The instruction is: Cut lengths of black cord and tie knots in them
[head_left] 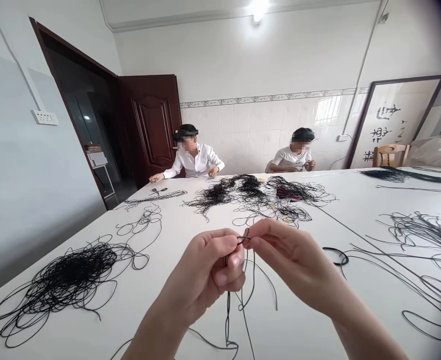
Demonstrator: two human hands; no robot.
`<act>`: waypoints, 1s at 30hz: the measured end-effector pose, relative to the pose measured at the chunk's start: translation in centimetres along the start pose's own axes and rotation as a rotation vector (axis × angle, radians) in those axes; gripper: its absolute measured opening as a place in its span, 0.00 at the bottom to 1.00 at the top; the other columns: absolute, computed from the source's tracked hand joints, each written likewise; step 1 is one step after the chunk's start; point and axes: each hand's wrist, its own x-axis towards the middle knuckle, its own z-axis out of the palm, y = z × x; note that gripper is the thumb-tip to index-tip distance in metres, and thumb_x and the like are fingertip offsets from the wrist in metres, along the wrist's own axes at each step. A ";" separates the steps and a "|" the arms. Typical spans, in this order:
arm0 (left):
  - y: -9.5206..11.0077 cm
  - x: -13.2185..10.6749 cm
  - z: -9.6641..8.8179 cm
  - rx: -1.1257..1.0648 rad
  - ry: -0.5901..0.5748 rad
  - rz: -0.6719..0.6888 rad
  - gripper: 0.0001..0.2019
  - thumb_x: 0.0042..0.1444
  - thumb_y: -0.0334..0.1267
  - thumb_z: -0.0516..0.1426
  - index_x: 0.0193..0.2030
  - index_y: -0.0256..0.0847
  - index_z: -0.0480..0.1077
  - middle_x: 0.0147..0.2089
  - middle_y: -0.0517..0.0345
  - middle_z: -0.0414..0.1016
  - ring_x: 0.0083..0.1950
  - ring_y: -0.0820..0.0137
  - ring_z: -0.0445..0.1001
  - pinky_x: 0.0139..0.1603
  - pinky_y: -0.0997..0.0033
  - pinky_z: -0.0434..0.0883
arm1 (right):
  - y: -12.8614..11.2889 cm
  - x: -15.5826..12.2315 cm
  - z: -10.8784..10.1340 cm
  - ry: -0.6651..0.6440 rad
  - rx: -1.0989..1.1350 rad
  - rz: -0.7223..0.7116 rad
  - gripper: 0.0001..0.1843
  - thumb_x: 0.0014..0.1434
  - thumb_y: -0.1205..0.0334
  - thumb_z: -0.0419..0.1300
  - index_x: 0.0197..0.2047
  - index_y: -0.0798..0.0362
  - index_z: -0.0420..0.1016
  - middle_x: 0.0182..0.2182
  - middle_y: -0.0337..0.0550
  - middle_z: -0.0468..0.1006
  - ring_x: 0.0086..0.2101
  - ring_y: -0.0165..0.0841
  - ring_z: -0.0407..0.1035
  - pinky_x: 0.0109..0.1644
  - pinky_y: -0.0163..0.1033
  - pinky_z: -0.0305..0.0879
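Black cord [227, 310] is gripped between the fingertips of our left hand [201, 270] and right hand [291, 260], held above the white table [156, 295]. We note a tangled cord heap [66, 270] lying on the table, left of our hands

Thin black cord [66, 267], smooth, faintly glossy; white tabletop [168, 295], smooth, matt; dark wooden door [151, 125], polished; ceramic wall tiles [250, 130], glazed, glossy; pale wooden chair [389, 155].

Black cord [65, 280] in tangled loops, matte white counter [138, 305], dark red-brown panelled door [153, 125], plain white wall tiles [243, 135], grey patterned border strip [269, 98], white shirt [194, 162] on a co-worker, black brush characters on a pale framed panel [387, 125]
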 end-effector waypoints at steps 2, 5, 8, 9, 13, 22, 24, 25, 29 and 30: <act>0.0 0.0 0.0 -0.042 0.015 0.018 0.14 0.55 0.36 0.60 0.22 0.36 0.64 0.20 0.67 0.60 0.18 0.84 0.50 0.20 0.84 0.55 | -0.2 -0.1 -0.1 -0.042 0.096 0.040 0.11 0.67 0.55 0.53 0.35 0.51 0.70 0.28 0.38 0.76 0.32 0.29 0.73 0.36 0.33 0.70; 0.1 0.1 0.0 -0.088 0.054 0.048 0.13 0.54 0.36 0.61 0.22 0.36 0.64 0.21 0.69 0.59 0.19 0.85 0.49 0.19 0.85 0.56 | -0.5 -0.5 -0.4 -0.063 0.023 0.067 0.10 0.65 0.58 0.54 0.33 0.51 0.71 0.21 0.34 0.72 0.24 0.25 0.68 0.28 0.29 0.66; 0.4 0.3 -0.3 -0.091 0.136 0.117 0.13 0.54 0.38 0.62 0.24 0.37 0.64 0.24 0.69 0.60 0.20 0.85 0.50 0.20 0.86 0.58 | -0.7 -1.0 -0.7 0.106 -0.221 0.024 0.08 0.63 0.60 0.56 0.33 0.49 0.74 0.23 0.35 0.73 0.25 0.26 0.67 0.27 0.29 0.64; 0.5 0.4 -0.5 -0.073 0.167 0.147 0.14 0.55 0.39 0.62 0.24 0.37 0.64 0.24 0.69 0.61 0.20 0.85 0.51 0.21 0.86 0.59 | -0.7 -1.2 -0.8 0.192 -0.301 -0.009 0.07 0.63 0.60 0.57 0.33 0.49 0.74 0.25 0.35 0.74 0.26 0.26 0.67 0.27 0.29 0.64; 0.5 1.1 -1.3 0.079 0.273 0.215 0.18 0.58 0.42 0.62 0.22 0.36 0.66 0.23 0.67 0.61 0.22 0.83 0.55 0.25 0.84 0.63 | -0.7 -2.2 -1.3 0.340 -0.505 -0.194 0.06 0.64 0.61 0.59 0.33 0.47 0.71 0.25 0.33 0.70 0.24 0.24 0.63 0.24 0.29 0.60; -0.6 1.2 -0.6 0.502 0.293 0.150 0.11 0.52 0.45 0.68 0.29 0.41 0.78 0.25 0.63 0.74 0.24 0.80 0.62 0.26 0.81 0.62 | -0.6 -2.2 -1.3 0.191 -0.671 -0.411 0.08 0.68 0.66 0.55 0.40 0.51 0.75 0.30 0.38 0.65 0.26 0.25 0.62 0.27 0.32 0.60; -0.6 1.1 -0.5 0.589 0.296 0.146 0.09 0.51 0.45 0.68 0.30 0.43 0.79 0.25 0.64 0.76 0.25 0.79 0.64 0.26 0.80 0.62 | -0.5 -1.8 -1.3 0.209 -0.665 -0.433 0.08 0.68 0.67 0.55 0.40 0.53 0.75 0.30 0.38 0.65 0.27 0.25 0.61 0.28 0.32 0.61; -0.7 1.0 -0.4 0.607 0.303 0.142 0.07 0.51 0.44 0.68 0.30 0.44 0.79 0.25 0.64 0.76 0.25 0.78 0.64 0.26 0.80 0.63 | -0.5 -1.7 -1.3 0.215 -0.659 -0.440 0.08 0.68 0.68 0.55 0.40 0.53 0.75 0.30 0.39 0.65 0.27 0.25 0.62 0.29 0.32 0.61; -0.8 1.0 -0.2 0.677 0.352 0.125 0.05 0.50 0.41 0.68 0.28 0.45 0.79 0.24 0.64 0.76 0.25 0.77 0.66 0.25 0.79 0.64 | -0.2 -1.3 -1.3 0.241 -0.648 -0.452 0.07 0.67 0.69 0.56 0.39 0.53 0.74 0.30 0.38 0.65 0.27 0.24 0.61 0.30 0.32 0.61; -0.8 0.9 -0.1 0.690 0.357 0.123 0.05 0.50 0.41 0.68 0.28 0.45 0.80 0.25 0.63 0.76 0.25 0.76 0.67 0.25 0.79 0.64 | -0.1 -1.2 -1.3 0.240 -0.648 -0.445 0.07 0.67 0.69 0.55 0.39 0.53 0.74 0.30 0.38 0.65 0.27 0.24 0.61 0.29 0.31 0.61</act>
